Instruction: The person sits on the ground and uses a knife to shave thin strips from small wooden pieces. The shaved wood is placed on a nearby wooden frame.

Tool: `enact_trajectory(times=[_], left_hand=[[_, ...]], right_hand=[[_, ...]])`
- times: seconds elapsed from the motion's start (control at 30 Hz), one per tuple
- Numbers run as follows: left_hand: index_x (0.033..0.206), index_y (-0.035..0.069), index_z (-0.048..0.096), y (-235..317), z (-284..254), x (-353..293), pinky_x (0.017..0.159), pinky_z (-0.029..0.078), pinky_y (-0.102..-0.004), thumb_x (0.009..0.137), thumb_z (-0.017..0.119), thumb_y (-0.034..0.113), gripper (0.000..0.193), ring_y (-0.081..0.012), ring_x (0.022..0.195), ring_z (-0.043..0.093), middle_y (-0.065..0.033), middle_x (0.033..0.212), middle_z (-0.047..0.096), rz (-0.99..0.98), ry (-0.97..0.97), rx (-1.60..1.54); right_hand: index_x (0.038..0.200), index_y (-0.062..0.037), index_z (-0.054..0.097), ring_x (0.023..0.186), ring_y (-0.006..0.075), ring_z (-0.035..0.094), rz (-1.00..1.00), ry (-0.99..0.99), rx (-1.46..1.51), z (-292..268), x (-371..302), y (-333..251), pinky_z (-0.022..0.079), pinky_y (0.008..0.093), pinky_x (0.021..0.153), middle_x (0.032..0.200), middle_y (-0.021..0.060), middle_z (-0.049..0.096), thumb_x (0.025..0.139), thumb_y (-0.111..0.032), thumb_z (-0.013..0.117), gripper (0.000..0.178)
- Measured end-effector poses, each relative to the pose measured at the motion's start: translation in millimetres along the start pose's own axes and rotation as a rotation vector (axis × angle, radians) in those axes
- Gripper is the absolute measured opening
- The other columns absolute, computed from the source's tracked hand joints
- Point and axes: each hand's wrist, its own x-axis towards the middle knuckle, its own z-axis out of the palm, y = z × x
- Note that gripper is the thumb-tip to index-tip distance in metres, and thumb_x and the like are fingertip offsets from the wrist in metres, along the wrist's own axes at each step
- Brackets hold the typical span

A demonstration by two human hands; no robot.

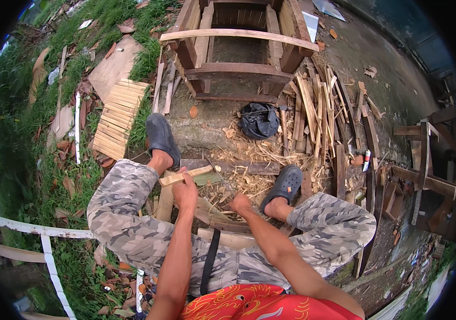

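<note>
My left hand point(185, 193) is closed around a short, pale piece of split bamboo or wood point(202, 170), held level between my feet. My right hand point(240, 205) grips the handle end of a long, thin-bladed knife point(222, 180). Its blade slants up and left, its far end close to the right end of the pale piece; whether they touch I cannot tell. Most of the handle is hidden in my fist. Beneath both hands lie wood offcuts, and a dark wooden beam point(260, 167) crosses the ground just beyond them, among pale shavings point(244, 183).
A wooden furniture frame point(238, 70) stands ahead, with a black plastic bag point(259, 120) in front. Cut strips point(313, 109) are heaped to the right, near a glue tube point(366, 160). A bamboo slat panel point(121, 117) lies on grass at left. Wooden furniture point(425, 160) stands far right.
</note>
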Motion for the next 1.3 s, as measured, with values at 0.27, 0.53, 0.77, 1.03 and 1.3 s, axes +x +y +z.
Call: enact_trajectory(times=[0.27,0.53,0.77,1.03,1.3], left_hand=[[0.126,-0.004,0.058,40,-34,11,0.073,0.058,-0.0314,0.102,0.048,0.022,0.037,-0.0225,0.088,0.072,-0.0170,0.106,0.066,-0.071,0.070,-0.367],[0.132,0.002,0.044,141,-108,-3,0.073,0.061,-0.0320,0.103,0.047,0.021,0.035,-0.0288,0.088,0.072,-0.0203,0.109,0.063,-0.016,-0.147,-0.599],[0.132,0.003,0.041,200,-110,-9,0.063,0.062,-0.0314,0.104,0.050,0.026,0.037,-0.0219,0.078,0.072,-0.0090,0.098,0.061,0.248,-0.531,-0.471],[0.118,0.001,0.051,248,-59,-23,0.044,0.050,-0.0229,0.101,0.057,0.039,0.042,-0.0119,0.050,0.064,-0.0119,0.071,0.072,0.361,-0.586,-0.380],[0.125,-0.005,0.060,222,-19,-40,0.056,0.055,-0.0288,0.101,0.055,0.043,0.054,-0.0145,0.064,0.068,-0.0134,0.091,0.073,0.181,-0.619,-0.153]], right_hand=[[0.113,-0.0025,0.071,0.113,0.0329,0.066,0.170,-0.023,-0.153,-42,-14,25,0.054,0.0415,0.092,0.120,0.0191,0.068,0.085,-0.027,0.065,0.038],[0.074,0.0087,0.070,0.056,0.0269,0.068,0.111,-0.048,0.006,-188,-56,-2,0.055,0.0391,0.057,0.062,0.0179,0.066,0.081,-0.032,0.068,0.042],[0.086,0.0031,0.069,0.046,0.0124,0.056,-0.180,0.292,0.364,-303,-184,-56,0.046,0.0291,0.045,0.072,0.0085,0.070,0.093,-0.038,0.068,0.042],[0.085,-0.0050,0.058,0.065,0.0099,0.061,-0.565,0.023,0.929,-238,-236,-91,0.050,0.0236,0.053,0.095,0.0179,0.071,0.089,-0.021,0.076,0.024],[0.087,-0.0069,0.056,0.059,0.0138,0.063,-0.525,-0.106,1.175,-201,-220,-111,0.053,0.0253,0.050,0.078,0.0068,0.065,0.081,-0.005,0.080,0.026]])
